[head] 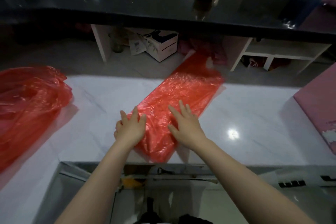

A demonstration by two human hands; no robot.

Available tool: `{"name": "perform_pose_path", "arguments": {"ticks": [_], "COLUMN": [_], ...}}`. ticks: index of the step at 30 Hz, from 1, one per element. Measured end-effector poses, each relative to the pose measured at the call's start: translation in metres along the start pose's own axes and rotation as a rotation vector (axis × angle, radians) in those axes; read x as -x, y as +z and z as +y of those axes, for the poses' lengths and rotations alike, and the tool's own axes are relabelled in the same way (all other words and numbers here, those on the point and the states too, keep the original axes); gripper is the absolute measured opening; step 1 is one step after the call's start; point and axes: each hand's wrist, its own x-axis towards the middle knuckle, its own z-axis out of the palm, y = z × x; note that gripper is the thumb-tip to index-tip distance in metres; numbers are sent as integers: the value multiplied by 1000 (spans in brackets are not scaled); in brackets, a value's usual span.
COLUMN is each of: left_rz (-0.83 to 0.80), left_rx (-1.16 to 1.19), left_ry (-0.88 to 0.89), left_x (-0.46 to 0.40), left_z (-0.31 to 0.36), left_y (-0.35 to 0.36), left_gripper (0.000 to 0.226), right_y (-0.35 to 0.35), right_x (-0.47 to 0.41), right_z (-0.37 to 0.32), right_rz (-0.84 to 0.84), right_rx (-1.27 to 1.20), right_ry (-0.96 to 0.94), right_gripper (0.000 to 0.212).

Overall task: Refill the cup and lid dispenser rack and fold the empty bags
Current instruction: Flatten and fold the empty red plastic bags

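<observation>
1. Pressing my left hand point(130, 127) and right hand point(185, 123) flat on the near end of the red bag point(179, 94), I grip nothing; the fingers of both are spread and straight.
2. That bag lies flattened in a long strip across the white counter point(254, 114), its far end hanging past the counter's far edge.
3. Left of it on the counter sits a crumpled red bag point(31, 100), well apart.
4. Beyond the counter runs a black shelf point(127, 2).

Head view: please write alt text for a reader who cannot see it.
Both hands, left hand and right hand, press flat on a long red plastic bag spread across a white marble counter. A second, crumpled red bag lies at left.
</observation>
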Motion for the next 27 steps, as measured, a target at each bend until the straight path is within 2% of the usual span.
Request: {"name": "perform_pose_path", "arguments": {"ticks": [2, 5, 9, 12, 15, 19, 21, 23, 25, 27], "left_rz": [-9, 98, 237, 176, 38, -128, -109, -15, 83, 148], "left_rx": [-77, -225, -298, -302, -499, -744, -742, -680, -635, -619], "left_ry": [177, 405, 503, 765, 1020, 972, 955, 988, 1012, 1041], "left_x": [12, 33, 53, 57, 55, 45, 47, 56, 66, 72], "left_z": [-6, -24, -33, -28, -19, -17, -19, -18, -15, -13], "left_y": [3, 8, 20, 23, 25, 33, 38, 45, 48, 49], "left_gripper": [50, 41, 37, 60, 81, 97, 99, 98, 93, 85], "right_y": [3, 9, 3, -4, -12, 0, 11, 18, 17, 20], "right_x": [14, 41, 67, 78, 99, 128, 131, 129, 130, 133], "right_z": [19, 57, 97, 105, 114, 121, 115, 100, 87, 91], "right_rz": [-25, -87, -115, -8, 16, -150, -108, -4, 87, 186], "right_rx": [37, 129, 191, 116, 110, 271, 330, 251, 153, 147], "right_ry": [23, 68, 84, 111, -1, -220, -194, -148, -207, -275], "right_gripper": [70, 69, 66, 64, 73, 96, 102, 107, 97, 74]}}
